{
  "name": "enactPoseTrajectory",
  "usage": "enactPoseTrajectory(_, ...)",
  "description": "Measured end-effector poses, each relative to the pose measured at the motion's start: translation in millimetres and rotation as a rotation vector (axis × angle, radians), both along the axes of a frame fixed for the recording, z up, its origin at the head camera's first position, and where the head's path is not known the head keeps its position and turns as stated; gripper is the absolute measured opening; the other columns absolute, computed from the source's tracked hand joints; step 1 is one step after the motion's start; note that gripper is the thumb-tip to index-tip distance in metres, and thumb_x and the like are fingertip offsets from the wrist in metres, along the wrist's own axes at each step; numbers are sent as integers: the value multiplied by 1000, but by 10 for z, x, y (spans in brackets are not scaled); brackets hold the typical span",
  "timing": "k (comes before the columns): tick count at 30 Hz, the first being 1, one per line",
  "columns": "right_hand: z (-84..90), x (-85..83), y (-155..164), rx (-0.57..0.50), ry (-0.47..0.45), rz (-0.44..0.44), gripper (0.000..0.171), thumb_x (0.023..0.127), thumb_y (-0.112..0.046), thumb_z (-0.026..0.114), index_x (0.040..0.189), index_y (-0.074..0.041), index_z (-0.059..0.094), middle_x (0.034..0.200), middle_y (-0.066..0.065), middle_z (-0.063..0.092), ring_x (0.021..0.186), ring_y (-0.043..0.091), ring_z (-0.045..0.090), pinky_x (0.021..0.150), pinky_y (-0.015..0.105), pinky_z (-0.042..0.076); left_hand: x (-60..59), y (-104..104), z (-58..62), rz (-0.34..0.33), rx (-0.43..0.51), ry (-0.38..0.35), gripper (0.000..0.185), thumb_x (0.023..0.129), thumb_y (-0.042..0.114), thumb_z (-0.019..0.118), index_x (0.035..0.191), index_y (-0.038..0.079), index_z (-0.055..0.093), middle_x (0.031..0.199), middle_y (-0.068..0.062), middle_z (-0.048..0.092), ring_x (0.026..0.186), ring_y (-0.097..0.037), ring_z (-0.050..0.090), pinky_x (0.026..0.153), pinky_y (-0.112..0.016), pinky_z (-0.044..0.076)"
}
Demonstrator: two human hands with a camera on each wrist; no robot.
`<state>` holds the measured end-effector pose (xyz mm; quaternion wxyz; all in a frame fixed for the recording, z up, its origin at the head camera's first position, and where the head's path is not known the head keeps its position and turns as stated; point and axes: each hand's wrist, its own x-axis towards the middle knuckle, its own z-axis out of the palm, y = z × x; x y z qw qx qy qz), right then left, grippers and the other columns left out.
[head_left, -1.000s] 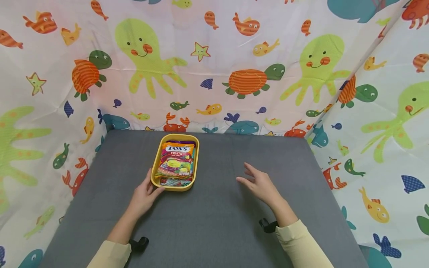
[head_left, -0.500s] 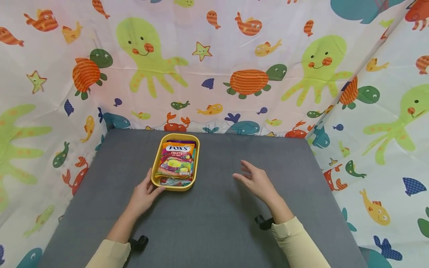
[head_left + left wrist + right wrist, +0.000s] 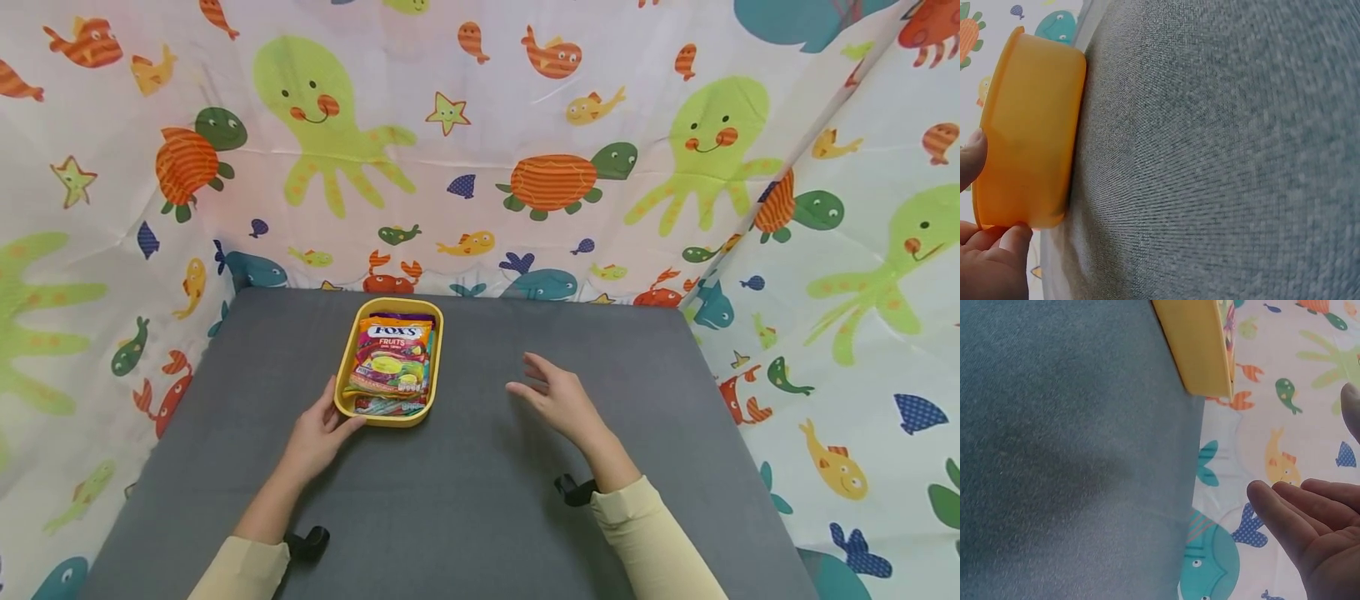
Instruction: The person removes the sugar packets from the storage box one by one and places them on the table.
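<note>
A yellow plastic tub stands on the grey cloth toward the back left. In it lies an orange bag of Fox's fruit candy, over other packets whose purple and teal edges peek out. My left hand holds the tub's near-left corner, thumb on the front side and fingers on the left side. In the left wrist view the tub's outer wall rests against the cloth. To the right of the tub, my right hand hovers with nothing in it, fingers slightly bent and thumb apart.
Grey cloth covers the table. A white curtain printed with sea animals hangs behind it and along both sides. Each wrist wears a black camera mount.
My right hand has drifted left and slightly farther from me, closer to the tub. The left hand and the tub stay in place.
</note>
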<state>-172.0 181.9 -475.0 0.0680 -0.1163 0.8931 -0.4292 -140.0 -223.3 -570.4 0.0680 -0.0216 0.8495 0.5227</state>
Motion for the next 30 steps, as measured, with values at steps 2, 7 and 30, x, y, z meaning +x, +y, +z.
enactPoseTrajectory(2, 5, -7, -20, -4, -6, 2, 78, 92, -48, 71, 153, -9, 42, 150, 15, 53, 125, 35, 63, 101, 49, 54, -1, 0, -6, -3, -11, -1, 97, 96, 41, 69, 163, 9, 6, 168, -14, 12, 149, -31, 32, 110, -38, 40)
enactPoseTrajectory(7, 21, -43, -76, 0, 1, 9, 79, 91, -51, 70, 153, -11, 43, 150, 12, 54, 124, 31, 64, 101, 47, 55, -6, -1, -7, 0, -2, 9, 96, 96, 39, 68, 163, 10, 6, 168, -14, 13, 149, -30, 31, 110, -37, 40)
enactPoseTrajectory(30, 130, -187, -484, -57, -23, 50, 81, 87, -48, 76, 153, -12, 45, 150, 7, 54, 130, 23, 61, 103, 44, 54, 7, 19, -22, 15, 15, 12, 94, 96, 34, 70, 163, 9, 8, 169, -14, 13, 151, -30, 28, 110, -36, 38)
